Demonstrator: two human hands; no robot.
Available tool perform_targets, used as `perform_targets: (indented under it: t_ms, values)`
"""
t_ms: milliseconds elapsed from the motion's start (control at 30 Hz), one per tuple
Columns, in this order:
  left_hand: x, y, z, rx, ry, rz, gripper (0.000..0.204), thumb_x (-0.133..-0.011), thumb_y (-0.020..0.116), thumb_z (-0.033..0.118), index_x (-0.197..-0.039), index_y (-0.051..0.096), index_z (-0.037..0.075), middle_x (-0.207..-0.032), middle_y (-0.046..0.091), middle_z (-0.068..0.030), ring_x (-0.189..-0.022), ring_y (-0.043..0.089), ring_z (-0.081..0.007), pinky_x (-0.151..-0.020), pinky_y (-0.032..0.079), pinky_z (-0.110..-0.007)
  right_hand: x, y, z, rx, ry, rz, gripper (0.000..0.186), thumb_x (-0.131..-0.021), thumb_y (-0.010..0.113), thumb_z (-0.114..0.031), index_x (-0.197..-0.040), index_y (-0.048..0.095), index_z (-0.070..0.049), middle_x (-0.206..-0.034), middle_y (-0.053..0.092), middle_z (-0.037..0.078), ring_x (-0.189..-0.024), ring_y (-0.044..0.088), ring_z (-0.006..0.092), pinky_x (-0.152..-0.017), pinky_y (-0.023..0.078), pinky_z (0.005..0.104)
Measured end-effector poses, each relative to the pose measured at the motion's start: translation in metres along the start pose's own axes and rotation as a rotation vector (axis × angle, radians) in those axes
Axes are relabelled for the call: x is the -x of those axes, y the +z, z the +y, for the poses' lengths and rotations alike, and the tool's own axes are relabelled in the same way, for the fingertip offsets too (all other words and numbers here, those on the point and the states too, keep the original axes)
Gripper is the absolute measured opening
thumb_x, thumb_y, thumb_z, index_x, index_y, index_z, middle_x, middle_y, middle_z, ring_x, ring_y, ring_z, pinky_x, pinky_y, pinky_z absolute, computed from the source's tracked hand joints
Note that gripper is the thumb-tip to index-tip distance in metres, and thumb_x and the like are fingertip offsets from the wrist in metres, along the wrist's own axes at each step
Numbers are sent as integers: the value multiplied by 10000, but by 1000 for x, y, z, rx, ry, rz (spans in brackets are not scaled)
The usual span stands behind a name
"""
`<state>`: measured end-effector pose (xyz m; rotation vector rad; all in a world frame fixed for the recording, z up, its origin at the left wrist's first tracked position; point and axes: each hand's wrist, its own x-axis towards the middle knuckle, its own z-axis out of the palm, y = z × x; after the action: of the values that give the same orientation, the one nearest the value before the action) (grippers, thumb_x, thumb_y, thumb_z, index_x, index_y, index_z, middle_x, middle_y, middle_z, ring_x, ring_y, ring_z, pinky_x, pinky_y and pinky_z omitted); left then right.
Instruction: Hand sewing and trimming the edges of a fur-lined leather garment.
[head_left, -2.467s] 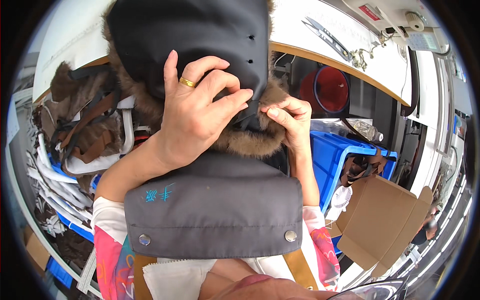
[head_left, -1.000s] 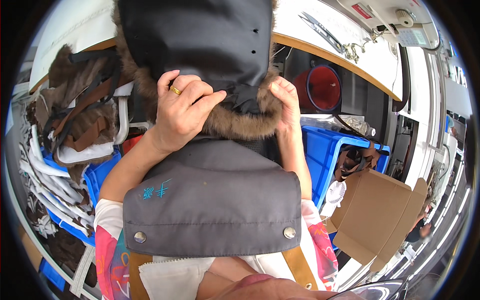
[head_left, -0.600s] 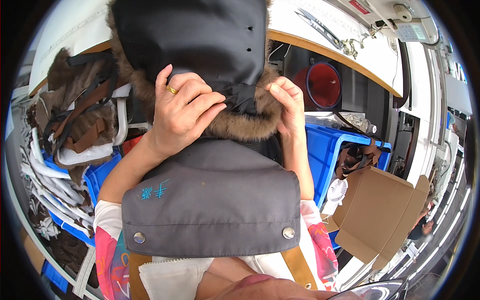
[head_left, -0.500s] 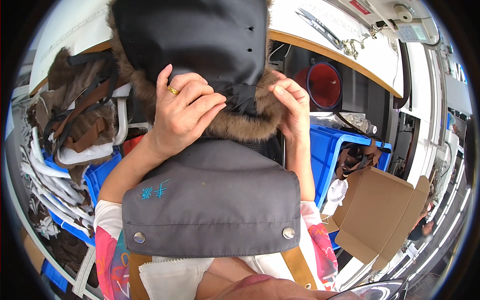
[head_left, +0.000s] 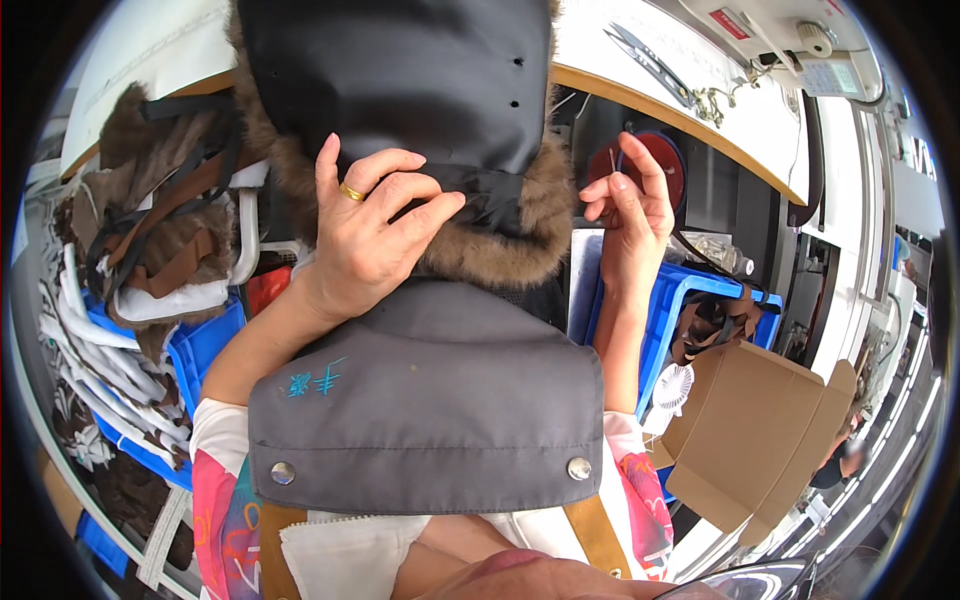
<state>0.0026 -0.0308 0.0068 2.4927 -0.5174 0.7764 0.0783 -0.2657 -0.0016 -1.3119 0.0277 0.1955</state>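
Observation:
In front of me lies a piece with a smooth black panel [head_left: 400, 80], edged with brown fur [head_left: 505, 255]. Two small dark holes show near the panel's right side. My left hand [head_left: 375, 220], a gold ring on one finger, is closed on the gathered black fabric [head_left: 490, 198] at the piece's near edge. To the right of the fur, and apart from it, my right hand [head_left: 636, 205] is raised. Its thumb and fingers pinch a thin needle [head_left: 613, 162] that points upward. Any thread on it is too fine to make out.
Thread snips [head_left: 650, 65] lie on the white table [head_left: 590, 30] near a sewing machine [head_left: 835, 65]. To the right are a blue crate [head_left: 655, 320] with brown straps and an open cardboard box [head_left: 745, 430]. Fur pieces [head_left: 190, 255] are heaped on the left.
My right hand has moved off the fur edge, up and to the right, and the needle now shows in its fingers. My left hand keeps its grip on the black fabric.

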Motion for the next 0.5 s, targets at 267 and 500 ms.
perform_targets:
  t_ms: [267, 500]
  values:
    - [10, 7, 0, -20, -36, 52, 227, -676, 648, 74, -889, 667, 153, -813, 560, 45, -949, 521, -158, -1060, 106, -484, -6, 7, 2, 585, -277, -210, 205, -699, 715, -22, -895, 658, 1, -706, 524, 13, -697, 500, 91, -648, 405, 213]
    - [10, 7, -1, -15, -46, 49, 233, -661, 679, 85, -883, 669, 154, -815, 560, 45, -945, 522, -159, -1065, 97, -473, 2, 6, -13, 863, -402, -177, 111, -689, 707, -18, -786, 654, -11, -655, 542, 54, -635, 510, 162, -592, 407, 258]
